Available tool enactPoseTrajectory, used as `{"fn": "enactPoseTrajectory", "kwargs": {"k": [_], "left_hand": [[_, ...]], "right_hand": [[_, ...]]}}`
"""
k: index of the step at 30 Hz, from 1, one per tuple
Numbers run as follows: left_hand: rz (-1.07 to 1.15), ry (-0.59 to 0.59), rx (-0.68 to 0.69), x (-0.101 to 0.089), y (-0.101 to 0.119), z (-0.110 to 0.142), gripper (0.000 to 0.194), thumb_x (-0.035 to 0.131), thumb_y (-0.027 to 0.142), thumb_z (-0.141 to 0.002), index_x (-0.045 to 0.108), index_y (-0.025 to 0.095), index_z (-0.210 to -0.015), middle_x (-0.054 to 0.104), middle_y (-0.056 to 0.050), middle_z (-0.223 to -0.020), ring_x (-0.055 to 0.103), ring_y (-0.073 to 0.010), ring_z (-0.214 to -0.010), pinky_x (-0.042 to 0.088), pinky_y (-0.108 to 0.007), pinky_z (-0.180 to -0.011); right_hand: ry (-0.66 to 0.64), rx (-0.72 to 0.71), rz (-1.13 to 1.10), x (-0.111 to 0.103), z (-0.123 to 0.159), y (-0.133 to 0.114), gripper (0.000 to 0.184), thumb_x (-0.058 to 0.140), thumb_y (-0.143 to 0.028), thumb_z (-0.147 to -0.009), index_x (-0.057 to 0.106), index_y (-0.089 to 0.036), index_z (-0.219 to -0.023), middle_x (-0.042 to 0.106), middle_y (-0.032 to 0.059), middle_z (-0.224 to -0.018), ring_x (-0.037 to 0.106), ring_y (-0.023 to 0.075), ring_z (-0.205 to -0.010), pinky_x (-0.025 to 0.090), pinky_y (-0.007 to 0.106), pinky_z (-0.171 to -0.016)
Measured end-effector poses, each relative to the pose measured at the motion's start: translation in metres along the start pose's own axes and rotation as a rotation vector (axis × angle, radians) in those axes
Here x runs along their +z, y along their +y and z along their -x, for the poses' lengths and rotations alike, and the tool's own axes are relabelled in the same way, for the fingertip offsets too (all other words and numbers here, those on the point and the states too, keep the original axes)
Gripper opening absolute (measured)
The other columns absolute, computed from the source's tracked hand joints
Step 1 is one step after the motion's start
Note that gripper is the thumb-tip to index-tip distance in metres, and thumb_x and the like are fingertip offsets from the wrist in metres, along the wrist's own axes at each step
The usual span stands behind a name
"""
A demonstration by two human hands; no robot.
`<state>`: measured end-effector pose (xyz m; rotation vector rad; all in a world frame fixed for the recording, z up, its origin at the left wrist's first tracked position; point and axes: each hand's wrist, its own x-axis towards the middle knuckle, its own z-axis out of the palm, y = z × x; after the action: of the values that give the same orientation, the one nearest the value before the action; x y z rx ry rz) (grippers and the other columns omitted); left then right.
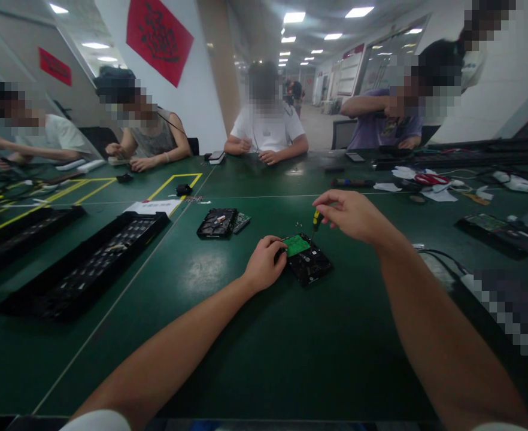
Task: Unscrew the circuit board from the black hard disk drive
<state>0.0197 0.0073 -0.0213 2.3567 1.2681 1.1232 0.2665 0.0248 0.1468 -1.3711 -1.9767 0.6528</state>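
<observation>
A black hard drive (309,267) with a green circuit board (297,244) on its upper face lies on the table in front of me. My left hand (267,263) is closed around the drive's left edge. Between the fingers of my right hand (351,216) is a screwdriver (316,220) with a yellow and black handle. It points down, its tip at the board's right end; whether it sits in a screw I cannot tell. A few tiny screws (299,225) lie just behind the drive. To the left rests another hard drive (217,223), beside a loose circuit board (241,222).
Long black trays (97,257) stand on the green table (192,347) at left. A black drive-like device (497,232), a power strip (492,299) with a cable, and a dark tool (352,183) lie at right. Several people sit across the table, one a person in white (266,129).
</observation>
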Motion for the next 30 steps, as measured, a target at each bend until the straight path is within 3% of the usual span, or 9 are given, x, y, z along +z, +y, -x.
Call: {"fn": "enactPoseTrajectory", "kwargs": {"k": [11, 19, 22, 25, 30], "left_hand": [[-0.004, 0.000, 0.010, -0.0001, -0.0005, -0.0002, 0.022, 0.062, 0.018, -0.096, 0.071, 0.021, -0.116, 0.063, -0.012, -0.122, 0.063, -0.0267, -0.120, 0.054, -0.048, -0.108], [0.006, 0.004, 0.001, 0.0006, -0.0001, -0.0004, 0.022, 0.062, 0.018, -0.096, 0.070, 0.022, -0.115, 0.063, -0.012, -0.122, 0.063, -0.0270, -0.120, 0.054, -0.049, -0.108], [0.006, 0.005, 0.000, 0.0002, 0.0006, -0.0003, 0.022, 0.062, 0.018, -0.095, 0.070, 0.022, -0.116, 0.063, -0.012, -0.122, 0.063, -0.0272, -0.120, 0.055, -0.049, -0.108], [0.011, 0.000, -0.006, -0.0009, 0.0016, -0.0001, 0.023, 0.062, 0.018, -0.095, 0.070, 0.022, -0.116, 0.063, -0.012, -0.123, 0.063, -0.0273, -0.120, 0.055, -0.049, -0.108], [0.003, -0.008, -0.004, -0.0017, 0.0019, -0.0002, 0.023, 0.062, 0.018, -0.095, 0.070, 0.021, -0.116, 0.063, -0.012, -0.123, 0.063, -0.0271, -0.120, 0.054, -0.048, -0.109]], "right_hand": [[0.018, -0.009, 0.020, 0.0044, -0.0033, 0.0062, 0.025, 0.063, -0.041, -0.100, 0.077, -0.020, -0.104, 0.077, 0.0051, -0.083, 0.069, 0.0173, -0.067, 0.054, 0.026, -0.061], [0.016, 0.012, -0.027, 0.0025, -0.0014, 0.0021, 0.017, 0.066, -0.027, -0.097, 0.072, -0.018, -0.110, 0.078, 0.0069, -0.087, 0.070, 0.0167, -0.065, 0.053, 0.026, -0.055], [0.014, 0.040, -0.067, 0.0036, -0.0014, 0.0014, 0.012, 0.065, -0.025, -0.098, 0.070, -0.017, -0.106, 0.078, 0.0073, -0.084, 0.071, 0.0169, -0.065, 0.057, 0.027, -0.059], [0.012, 0.036, -0.075, 0.0049, -0.0023, 0.0028, 0.012, 0.065, -0.028, -0.099, 0.072, -0.018, -0.102, 0.077, 0.0061, -0.083, 0.072, 0.0170, -0.068, 0.059, 0.028, -0.066], [0.009, -0.038, 0.006, 0.0022, -0.0018, 0.0040, 0.017, 0.068, -0.036, -0.097, 0.075, -0.021, -0.097, 0.075, 0.0033, -0.082, 0.070, 0.0173, -0.069, 0.054, 0.026, -0.062]]}}
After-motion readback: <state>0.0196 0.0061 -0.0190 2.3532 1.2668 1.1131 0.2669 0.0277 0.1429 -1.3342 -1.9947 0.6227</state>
